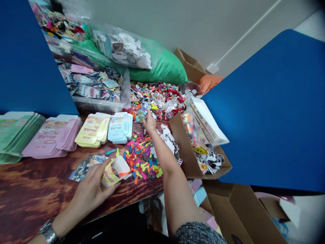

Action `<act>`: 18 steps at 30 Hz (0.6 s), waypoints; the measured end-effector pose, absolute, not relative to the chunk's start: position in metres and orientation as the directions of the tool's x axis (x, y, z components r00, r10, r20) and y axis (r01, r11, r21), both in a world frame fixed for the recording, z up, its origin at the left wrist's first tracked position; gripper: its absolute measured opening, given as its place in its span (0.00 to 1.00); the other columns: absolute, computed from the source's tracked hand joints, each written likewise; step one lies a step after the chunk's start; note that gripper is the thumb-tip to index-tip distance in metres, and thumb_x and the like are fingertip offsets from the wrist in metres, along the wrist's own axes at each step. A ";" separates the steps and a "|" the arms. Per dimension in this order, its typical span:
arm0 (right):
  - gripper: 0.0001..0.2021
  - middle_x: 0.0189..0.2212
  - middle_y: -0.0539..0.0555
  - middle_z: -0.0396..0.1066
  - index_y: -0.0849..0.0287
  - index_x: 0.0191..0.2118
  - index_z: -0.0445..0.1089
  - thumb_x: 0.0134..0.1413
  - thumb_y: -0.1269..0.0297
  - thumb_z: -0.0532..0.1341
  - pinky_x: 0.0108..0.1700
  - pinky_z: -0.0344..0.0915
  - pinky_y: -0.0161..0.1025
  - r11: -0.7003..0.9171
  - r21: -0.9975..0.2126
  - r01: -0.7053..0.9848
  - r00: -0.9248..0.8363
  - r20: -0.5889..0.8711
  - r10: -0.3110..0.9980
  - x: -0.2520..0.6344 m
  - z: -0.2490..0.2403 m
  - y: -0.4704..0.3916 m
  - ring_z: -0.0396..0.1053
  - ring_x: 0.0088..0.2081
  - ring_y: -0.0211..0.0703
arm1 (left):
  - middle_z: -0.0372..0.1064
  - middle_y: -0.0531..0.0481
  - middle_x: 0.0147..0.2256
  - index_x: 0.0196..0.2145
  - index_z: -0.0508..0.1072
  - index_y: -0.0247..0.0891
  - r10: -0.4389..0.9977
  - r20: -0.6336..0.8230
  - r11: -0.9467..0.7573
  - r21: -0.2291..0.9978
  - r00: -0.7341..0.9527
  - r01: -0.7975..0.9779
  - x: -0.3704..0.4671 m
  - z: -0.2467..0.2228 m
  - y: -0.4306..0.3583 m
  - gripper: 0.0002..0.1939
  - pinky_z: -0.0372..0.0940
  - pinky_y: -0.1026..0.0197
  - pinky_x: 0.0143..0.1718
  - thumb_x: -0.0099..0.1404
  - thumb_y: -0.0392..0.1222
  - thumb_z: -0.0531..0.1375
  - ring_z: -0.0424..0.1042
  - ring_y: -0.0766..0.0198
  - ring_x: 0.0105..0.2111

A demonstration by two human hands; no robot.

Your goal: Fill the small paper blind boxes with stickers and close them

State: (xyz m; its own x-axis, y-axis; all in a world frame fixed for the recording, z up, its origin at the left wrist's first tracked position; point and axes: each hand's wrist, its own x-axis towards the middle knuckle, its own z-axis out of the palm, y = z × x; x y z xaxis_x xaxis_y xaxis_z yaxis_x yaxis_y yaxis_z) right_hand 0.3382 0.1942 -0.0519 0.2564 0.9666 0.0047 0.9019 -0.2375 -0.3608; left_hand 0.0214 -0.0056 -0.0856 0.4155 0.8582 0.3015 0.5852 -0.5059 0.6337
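Note:
My left hand [95, 183] grips a small yellow printed carton [109, 176] with its flap up and its mouth open. Beneath and beside it lie printed cards [86, 166] on the table. My right hand [149, 122] reaches to the near edge of a heap of small wrapped trinkets [162, 98]. Its fingers are bent at a clear bluish packet [140, 115]; whatever is between them is too small to make out. Under my right forearm spreads a pile of colourful balloons [142, 156], with white cut-out stickers [167, 137] to its right.
Flat carton stacks stand along the left: green [15, 132], purple [52, 135], yellow [92, 128] and blue [119, 127]. Behind them is a clear bin [101, 105] of cards. A filled cardboard box [181, 145] sits at the right edge, and blue panels [269, 112] flank the table.

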 end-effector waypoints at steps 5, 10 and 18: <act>0.14 0.51 0.54 0.77 0.56 0.52 0.73 0.64 0.65 0.58 0.57 0.64 0.37 -0.158 -0.524 0.837 0.219 0.057 0.974 0.351 -0.054 0.188 0.73 0.51 0.45 | 0.72 0.38 0.55 0.69 0.57 0.41 0.843 0.323 -0.531 0.629 0.430 0.568 0.021 -0.084 -0.006 0.40 0.71 0.50 0.53 0.67 0.59 0.63 0.76 0.48 0.52; 0.17 0.47 0.57 0.77 0.60 0.52 0.70 0.67 0.58 0.50 0.51 0.67 0.37 -0.242 -0.625 0.742 0.386 0.104 0.917 0.371 -0.056 0.183 0.73 0.45 0.44 | 0.72 0.38 0.56 0.69 0.57 0.41 0.844 0.314 -0.526 0.644 0.435 0.556 0.022 -0.082 -0.006 0.40 0.70 0.51 0.54 0.67 0.59 0.62 0.75 0.48 0.53; 0.17 0.42 0.55 0.76 0.61 0.52 0.69 0.60 0.61 0.55 0.46 0.69 0.36 -0.217 -0.774 0.595 0.435 0.083 0.897 0.376 -0.064 0.190 0.72 0.40 0.42 | 0.72 0.38 0.55 0.68 0.58 0.41 0.839 0.331 -0.537 0.630 0.431 0.561 0.025 -0.081 -0.008 0.39 0.70 0.52 0.53 0.67 0.60 0.62 0.76 0.49 0.52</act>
